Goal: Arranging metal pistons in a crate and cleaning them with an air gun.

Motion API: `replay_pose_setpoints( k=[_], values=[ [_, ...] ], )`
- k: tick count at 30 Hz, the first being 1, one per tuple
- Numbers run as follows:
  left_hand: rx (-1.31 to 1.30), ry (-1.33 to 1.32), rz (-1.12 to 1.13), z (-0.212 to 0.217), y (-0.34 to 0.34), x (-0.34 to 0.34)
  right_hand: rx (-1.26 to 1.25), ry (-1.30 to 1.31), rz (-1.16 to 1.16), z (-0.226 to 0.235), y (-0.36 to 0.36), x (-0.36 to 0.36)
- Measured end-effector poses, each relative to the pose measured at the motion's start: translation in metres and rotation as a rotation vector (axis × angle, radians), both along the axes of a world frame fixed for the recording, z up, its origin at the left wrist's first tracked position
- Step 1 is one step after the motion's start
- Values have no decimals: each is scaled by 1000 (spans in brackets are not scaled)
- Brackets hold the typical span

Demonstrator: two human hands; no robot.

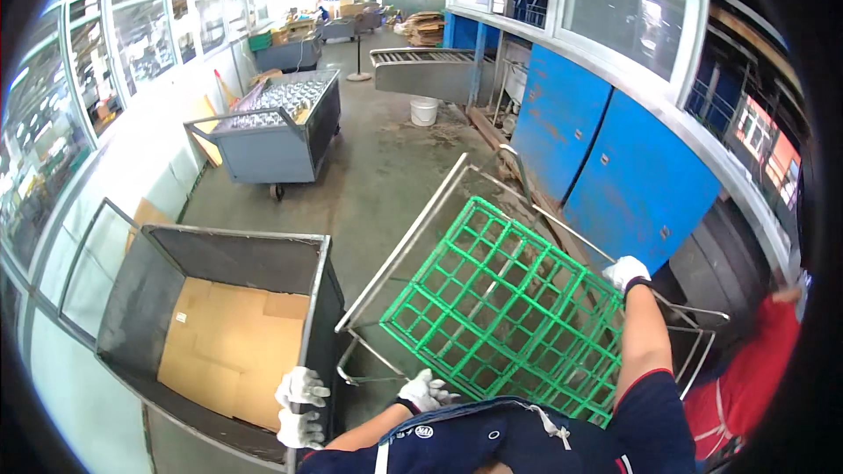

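My right hand [626, 272], in a white glove, is closed on the upper right rail of a silver metal frame [413, 241]. A green wire grid basket [500, 298] lies tilted inside that frame. At the frame's lower left, my gloved left hand [427, 391] appears closed around its rail, close to the basket's near corner; the fingers are partly hidden. Left of it stands a dark metal cart [237, 246] with brown cardboard [233, 342] lining its bottom. White and grey gloves [301, 408] hang over the cart's near right rim; whether hands are in them I cannot tell.
A second grey cart [268, 158] full of shiny small parts stands farther ahead. Beyond are a roller conveyor [430, 56], a white bucket [423, 111] and stacked cardboard [425, 28]. Blue cabinet doors [606, 154] line the right side. A person in red [742, 373] is close on my right.
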State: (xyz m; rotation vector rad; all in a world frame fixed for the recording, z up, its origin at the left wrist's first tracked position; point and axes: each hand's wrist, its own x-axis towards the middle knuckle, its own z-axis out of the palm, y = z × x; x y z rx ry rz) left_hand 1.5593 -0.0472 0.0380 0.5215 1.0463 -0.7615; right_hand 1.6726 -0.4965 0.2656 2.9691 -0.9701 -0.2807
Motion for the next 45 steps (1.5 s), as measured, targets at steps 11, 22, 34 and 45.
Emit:
replay_pose_setpoints(
  k=[11, 22, 34, 45],
  values=[
    [-21, -12, 156, -9, -21, 242, 37, -62, 139, 19, 19, 279],
    [-150, -45, 197, -29, -21, 475, 43, -73, 158, 6, 19, 522],
    [-249, -53, 379, -80, 1, 750, 5, -105, 338, 9, 74, 853],
    [-223, -66, 323, -64, 61, 1008, -8, -148, 399, 11, 129, 1109]
  ],
)
